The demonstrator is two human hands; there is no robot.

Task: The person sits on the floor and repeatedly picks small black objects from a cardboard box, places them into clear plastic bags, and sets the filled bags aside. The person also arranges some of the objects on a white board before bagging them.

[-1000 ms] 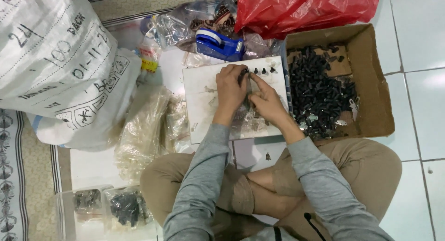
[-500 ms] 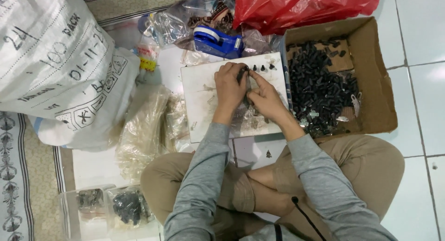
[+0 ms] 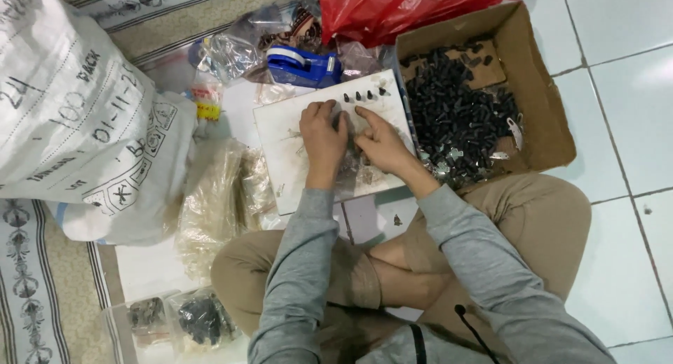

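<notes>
Hands sit a little lower on the white board (image 3: 294,161) than half a second ago, and the row of small black parts (image 3: 363,95) along its upper edge now shows clear of the fingers, where before the left hand partly covered it. The cardboard box (image 3: 540,91) and the blue tape dispenser (image 3: 303,65) keep their places against the board, the whole scene having only slid slightly in the frame.

The left hand (image 3: 322,136) lies knuckles-up at the middle of the board, fingers curled down onto it; whether they pinch anything I cannot tell. The right hand (image 3: 382,145) lies just beside it, touching it, its forefinger stretched flat toward the upper left and the other fingers bent under. The row of black parts stands just above both hands, near the fingertips but apart from them (four or five pieces, side by side).

Under the palms lies a heap of small clear and grey bits, too blurred to name. The box at the upper right holds a mass of black parts (image 3: 456,119) that run together into one dark pile. The red plastic bag (image 3: 392,10) is cut off by the top edge, the big white sack (image 3: 77,119) by the left edge, and the clear bags (image 3: 210,210) at centre left hide their contents.
</notes>
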